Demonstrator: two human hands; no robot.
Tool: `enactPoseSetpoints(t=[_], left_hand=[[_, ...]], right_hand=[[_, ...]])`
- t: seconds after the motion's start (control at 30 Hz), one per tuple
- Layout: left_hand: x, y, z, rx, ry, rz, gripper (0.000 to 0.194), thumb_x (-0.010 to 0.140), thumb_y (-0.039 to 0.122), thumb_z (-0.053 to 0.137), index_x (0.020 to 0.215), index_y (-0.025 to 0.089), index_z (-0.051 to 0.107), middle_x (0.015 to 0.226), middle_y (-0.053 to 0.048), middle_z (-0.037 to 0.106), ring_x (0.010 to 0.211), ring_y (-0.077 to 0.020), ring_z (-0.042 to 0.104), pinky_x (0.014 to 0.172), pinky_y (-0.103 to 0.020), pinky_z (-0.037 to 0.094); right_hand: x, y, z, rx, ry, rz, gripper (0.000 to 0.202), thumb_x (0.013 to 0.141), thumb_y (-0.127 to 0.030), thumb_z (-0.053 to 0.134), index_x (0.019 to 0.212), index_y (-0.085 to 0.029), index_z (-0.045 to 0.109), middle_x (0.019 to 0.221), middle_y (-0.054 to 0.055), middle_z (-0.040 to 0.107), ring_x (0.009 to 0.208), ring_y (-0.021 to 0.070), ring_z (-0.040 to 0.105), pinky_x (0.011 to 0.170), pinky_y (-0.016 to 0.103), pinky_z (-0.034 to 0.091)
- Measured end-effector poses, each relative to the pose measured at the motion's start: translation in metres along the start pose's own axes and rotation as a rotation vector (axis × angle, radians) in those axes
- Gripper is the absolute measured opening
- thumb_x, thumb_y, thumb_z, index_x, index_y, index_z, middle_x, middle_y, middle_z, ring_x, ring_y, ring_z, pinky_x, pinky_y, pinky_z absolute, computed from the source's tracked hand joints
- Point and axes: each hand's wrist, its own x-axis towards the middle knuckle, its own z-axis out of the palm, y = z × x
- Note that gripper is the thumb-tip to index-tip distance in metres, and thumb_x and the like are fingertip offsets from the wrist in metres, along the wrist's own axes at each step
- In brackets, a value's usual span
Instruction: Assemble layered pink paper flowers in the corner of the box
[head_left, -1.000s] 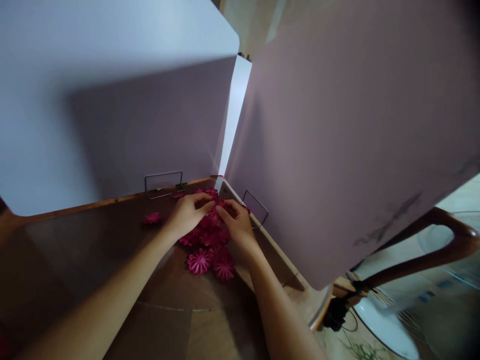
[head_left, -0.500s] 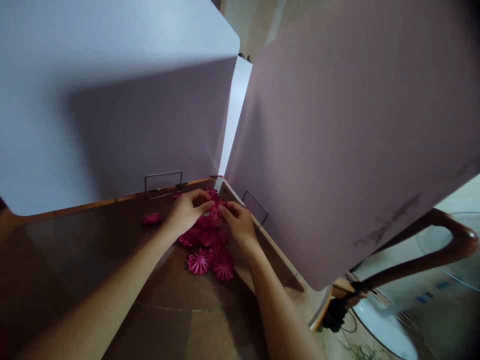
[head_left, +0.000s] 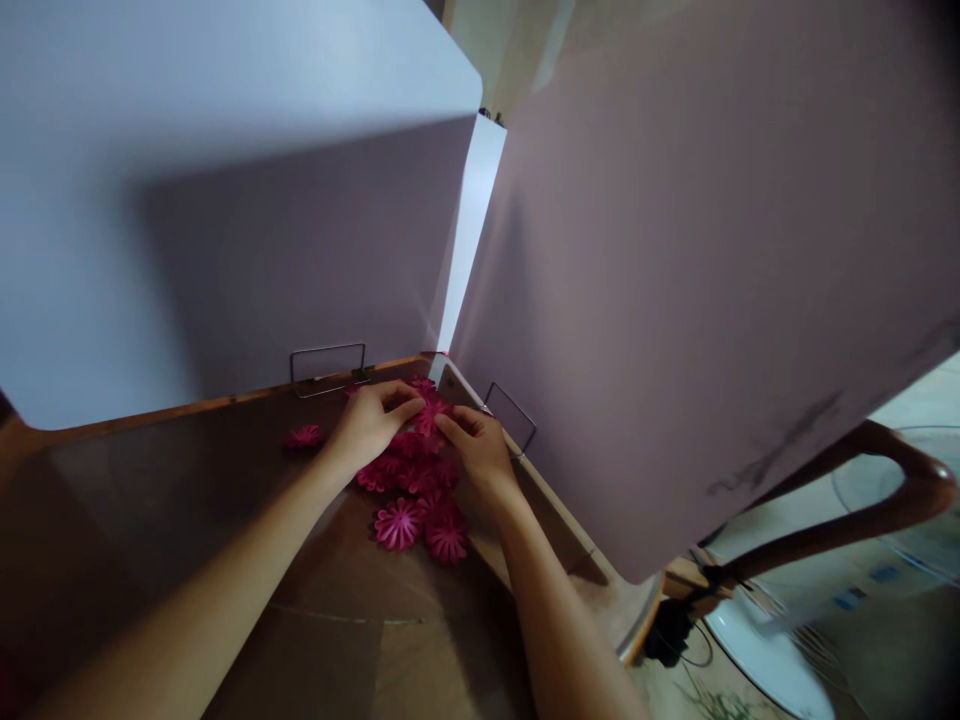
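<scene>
Between my two hands is a pink artificial flower [head_left: 430, 415], its petals facing me. My left hand [head_left: 373, 418] pinches its left edge with thumb and fingertips. On the other side, my right hand [head_left: 476, 440] has its fingers closed at the flower's right edge. Beneath them lies a heap of similar pink flowers [head_left: 409, 462] on the brown tabletop [head_left: 322, 570]. Two flowers of the heap, a lighter one [head_left: 398, 524] and a darker one [head_left: 447, 535], lie nearest me. A single pink flower [head_left: 304, 437] rests apart, left of my left hand.
Two large white boards, one at the left [head_left: 300, 230] and one at the right [head_left: 675, 280], stand at an angle behind the flowers. Wire stands [head_left: 328, 347] hold their lower edges. A wooden chair arm [head_left: 825, 530] and a white fan base [head_left: 772, 655] are at the right.
The flower between my hands has turned slightly and shifted a little left. My right fingertips have moved slightly; the heap looks unchanged.
</scene>
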Motion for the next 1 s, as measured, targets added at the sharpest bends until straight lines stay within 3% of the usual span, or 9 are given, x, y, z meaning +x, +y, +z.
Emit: enactPoseSetpoints(t=[0.33,0.6,0.83,1.0], left_hand=[[0.002,-0.006,0.000,0.000,0.017,-0.004,0.018,0.085,0.036,0.064,0.082,0.018,0.067,0.079,-0.003,0.070,0.074,-0.0175,0.063,0.070,-0.030,0.047],[-0.007,0.018,0.003,0.211,0.144,0.144,0.009,0.086,0.027,0.065,0.092,0.020,0.065,0.090,-0.002,0.071,0.078,-0.0165,0.063,0.077,-0.030,0.049],[-0.010,0.019,0.006,0.160,-0.066,0.146,0.017,0.085,0.036,0.067,0.095,0.022,0.069,0.098,-0.004,0.074,0.093,-0.0210,0.067,0.084,-0.033,0.048],[-0.008,0.011,0.007,0.076,-0.116,0.095,0.017,0.083,0.034,0.067,0.094,0.023,0.070,0.098,-0.005,0.074,0.091,-0.0213,0.067,0.084,-0.035,0.049]], right_hand=[[-0.005,-0.005,0.001,0.136,-0.069,0.079,0.023,0.076,-0.040,0.072,0.076,-0.017,0.071,0.066,0.000,0.063,0.059,0.0117,0.052,0.060,0.025,0.038],[-0.003,-0.002,0.000,0.115,0.028,0.086,0.025,0.073,-0.041,0.075,0.074,-0.017,0.069,0.063,-0.001,0.063,0.055,0.0115,0.051,0.057,0.025,0.039],[-0.003,-0.002,0.001,0.105,0.027,0.043,0.028,0.072,-0.041,0.077,0.067,-0.018,0.060,0.060,-0.004,0.059,0.054,0.0105,0.051,0.057,0.024,0.037],[-0.003,-0.001,0.001,0.105,0.018,0.052,0.031,0.071,-0.042,0.077,0.068,-0.019,0.057,0.061,-0.003,0.061,0.055,0.0120,0.053,0.059,0.026,0.040]])
